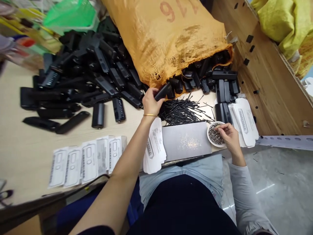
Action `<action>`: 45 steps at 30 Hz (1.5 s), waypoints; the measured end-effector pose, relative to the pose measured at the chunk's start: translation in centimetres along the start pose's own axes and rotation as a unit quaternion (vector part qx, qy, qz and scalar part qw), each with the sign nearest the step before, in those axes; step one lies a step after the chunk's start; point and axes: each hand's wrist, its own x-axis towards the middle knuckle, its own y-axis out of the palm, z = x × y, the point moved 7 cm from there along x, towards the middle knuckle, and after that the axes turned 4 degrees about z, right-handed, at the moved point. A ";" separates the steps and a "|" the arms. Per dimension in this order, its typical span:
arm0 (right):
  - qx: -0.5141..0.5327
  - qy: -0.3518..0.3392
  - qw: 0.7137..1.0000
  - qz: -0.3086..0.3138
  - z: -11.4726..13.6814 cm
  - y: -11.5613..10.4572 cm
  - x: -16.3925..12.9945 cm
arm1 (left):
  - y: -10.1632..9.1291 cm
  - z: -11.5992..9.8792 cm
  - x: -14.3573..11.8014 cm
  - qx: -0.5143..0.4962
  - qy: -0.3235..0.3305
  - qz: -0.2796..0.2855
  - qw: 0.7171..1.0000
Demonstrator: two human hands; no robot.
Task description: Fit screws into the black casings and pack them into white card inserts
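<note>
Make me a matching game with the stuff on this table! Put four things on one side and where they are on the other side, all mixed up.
Things:
1. black plastic piece
2. small white bowl
3. orange sack
4. row of white cards

Places:
A. lying at the back of the table, black parts spilling from its open end
B. gripped in the left hand
C. laid out near the front edge, left of the left arm
D. under the right hand, full of tiny metal bits

Right pairs: 1-B, 2-D, 3-A, 4-C
</note>
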 end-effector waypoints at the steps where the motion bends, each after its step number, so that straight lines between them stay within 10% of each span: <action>1: 0.053 0.007 0.999 0.002 0.1 0.3 -0.1 | -0.7 -0.5 -1.2 -0.019 0.021 -0.011 1.000; 5: 0.162 0.006 0.987 0.007 1.3 3.0 -0.1 | -1.5 -2.9 -6.0 -0.192 0.028 -0.033 0.980; 7: 0.184 -0.008 0.983 0.004 2.4 4.9 0.1 | 0.0 -3.6 -8.0 -0.371 -0.035 -0.001 0.928; 12: 0.184 -0.040 0.982 -0.021 4.7 8.8 0.1 | 5.6 -5.0 -11.4 -0.715 -0.261 0.120 0.637; 14: 0.164 -0.039 0.985 -0.037 5.1 9.5 -0.2 | 6.4 -5.0 -12.0 -0.749 -0.320 0.116 0.568; 20: 0.093 -0.075 0.992 -0.036 5.4 10.4 -1.6 | 6.7 -4.7 -12.7 -0.772 -0.370 0.069 0.512; 38: -0.054 -0.253 0.952 -0.161 7.7 10.3 -3.0 | 6.8 -5.8 -13.7 -0.758 -0.351 0.067 0.546; 41: -0.067 -0.269 0.952 -0.127 7.4 10.5 -3.4 | 4.2 -6.0 -13.6 -0.741 -0.250 0.051 0.622; 45: -0.078 -0.236 0.958 -0.146 6.8 8.2 -3.4 | 2.6 -7.3 -15.3 -0.556 -0.032 0.145 0.818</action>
